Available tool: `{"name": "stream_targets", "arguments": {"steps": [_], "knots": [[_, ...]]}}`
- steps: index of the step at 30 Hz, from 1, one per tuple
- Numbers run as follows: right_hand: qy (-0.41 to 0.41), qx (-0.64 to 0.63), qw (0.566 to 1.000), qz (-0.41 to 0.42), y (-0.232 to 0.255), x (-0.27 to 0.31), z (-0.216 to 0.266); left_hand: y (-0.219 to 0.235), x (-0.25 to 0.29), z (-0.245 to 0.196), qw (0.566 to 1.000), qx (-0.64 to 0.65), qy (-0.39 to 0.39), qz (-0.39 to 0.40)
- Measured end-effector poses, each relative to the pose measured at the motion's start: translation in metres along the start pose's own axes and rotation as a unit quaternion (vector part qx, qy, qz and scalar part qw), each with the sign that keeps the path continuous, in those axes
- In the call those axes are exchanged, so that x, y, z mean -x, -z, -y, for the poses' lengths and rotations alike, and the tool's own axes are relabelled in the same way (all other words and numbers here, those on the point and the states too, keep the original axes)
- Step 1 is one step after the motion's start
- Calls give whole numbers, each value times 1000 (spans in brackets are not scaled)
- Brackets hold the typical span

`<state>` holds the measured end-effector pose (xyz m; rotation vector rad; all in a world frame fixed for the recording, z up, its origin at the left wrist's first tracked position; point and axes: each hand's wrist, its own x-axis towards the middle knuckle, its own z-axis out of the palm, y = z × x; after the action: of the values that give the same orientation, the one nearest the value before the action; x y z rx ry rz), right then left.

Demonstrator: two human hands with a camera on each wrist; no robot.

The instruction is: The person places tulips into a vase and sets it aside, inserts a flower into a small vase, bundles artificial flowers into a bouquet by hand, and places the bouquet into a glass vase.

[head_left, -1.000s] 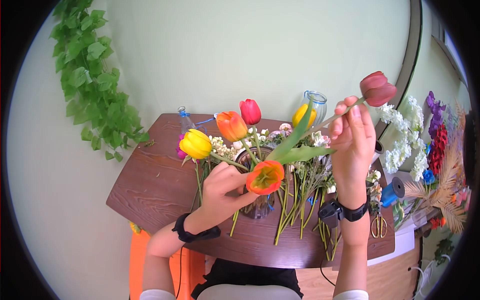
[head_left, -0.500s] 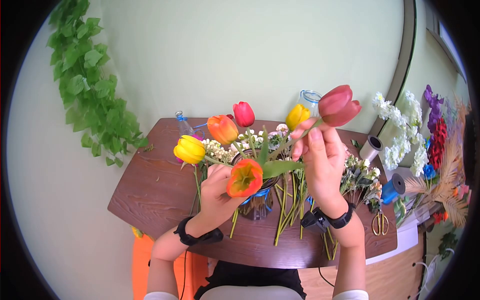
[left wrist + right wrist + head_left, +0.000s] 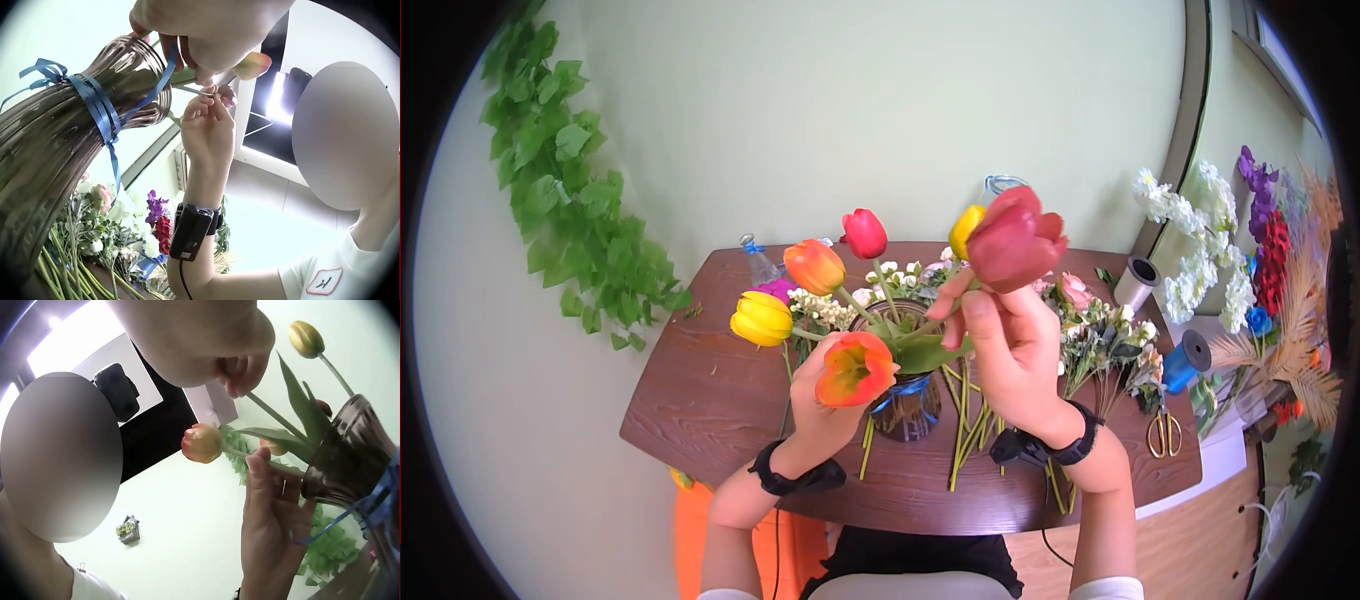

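My right hand [image 3: 1022, 362] pinches the stem of a dusky red tulip [image 3: 1012, 240] just below its bloom. In the right wrist view its stem [image 3: 275, 416] slants down into the mouth of the dark ribbed glass vase [image 3: 350, 447]. My left hand [image 3: 825, 410] is at the vase's rim, its fingers round the stem of an orange tulip [image 3: 855, 369] that leans toward me; the right wrist view shows that pinch. Blue ribbon [image 3: 100, 109] is tied round the vase. Yellow [image 3: 761, 318], orange [image 3: 814, 266] and red [image 3: 864, 233] tulips lean out at the left.
Cut flowers with green stems [image 3: 965, 430] lie on the brown table [image 3: 710, 400] behind and right of the vase. Ribbon spools [image 3: 1186, 361] and gold scissors [image 3: 1164, 434] are at the right edge. A small glass bottle [image 3: 760, 262] stands at the back left.
My right hand has come left and down toward the vase with the dusky red tulip, its stem now lower. My left hand, still at the rim, appears slightly shifted with the orange tulip.
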<state>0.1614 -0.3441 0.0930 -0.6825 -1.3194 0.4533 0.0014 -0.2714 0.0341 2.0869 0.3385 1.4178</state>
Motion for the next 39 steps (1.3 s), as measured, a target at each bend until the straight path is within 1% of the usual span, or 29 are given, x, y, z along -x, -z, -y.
{"name": "stream_targets", "arguments": {"steps": [1,2,4,6,8,9,10,11,12,13,14,16,18,20,23,24,26,30,33,36,37,39], "knots": [[-5,11,1000,19,-1,-1,2,-1,0,-1,999,26,30,-11],[-11,22,999,38,-2,-2,3,-1,0,0,999,26,29,-8],[1,21,999,33,-3,-3,3,0,0,2,1000,4,-3,6],[39,-2,999,-33,-5,-5,3,1,0,2,1000,2,4,7],[83,2,992,-99,-1,-12,12,1,0,2,1000,0,12,6],[115,4,985,-129,2,-16,16,0,0,1,1000,15,22,-7],[135,-2,983,-126,11,-18,20,-1,0,0,999,31,32,-21],[135,-26,980,-143,18,-19,27,-2,0,1,999,31,32,-20],[173,-21,971,-164,24,-21,33,-3,1,2,996,72,31,-31],[183,-39,966,-181,34,-22,38,-4,1,3,992,114,30,-42],[196,-39,960,-197,42,-20,45,-3,0,1,992,114,30,-42],[214,-44,946,-238,58,-18,57,-1,-5,-5,1000,12,12,-17],[220,-42,951,-213,72,-15,63,0,-4,0,1000,3,8,-17],[212,-34,952,-220,80,-12,64,-1,-3,1,1000,-5,3,-17],[160,-54,956,-240,86,-8,52,-3,-2,1,999,14,1,-30],[160,-53,956,-241,86,-8,46,-3,-2,0,999,14,2,-30],[126,-74,952,-270,84,-8,34,-3,-2,1,999,14,2,-28],[68,-103,963,-239,68,-8,17,-1,-3,3,1000,16,-11,-23],[29,-84,971,-223,53,-9,6,-2,-3,1,999,32,-10,-23],[-12,-37,984,-175,41,-5,-2,-2,-3,2,999,44,-11,-22],[-23,-51,984,-170,38,-3,-4,-2,-3,3,999,45,-13,-21],[-17,-41,987,-156,35,1,-5,-2,-3,3,998,60,-6,-33]]}}
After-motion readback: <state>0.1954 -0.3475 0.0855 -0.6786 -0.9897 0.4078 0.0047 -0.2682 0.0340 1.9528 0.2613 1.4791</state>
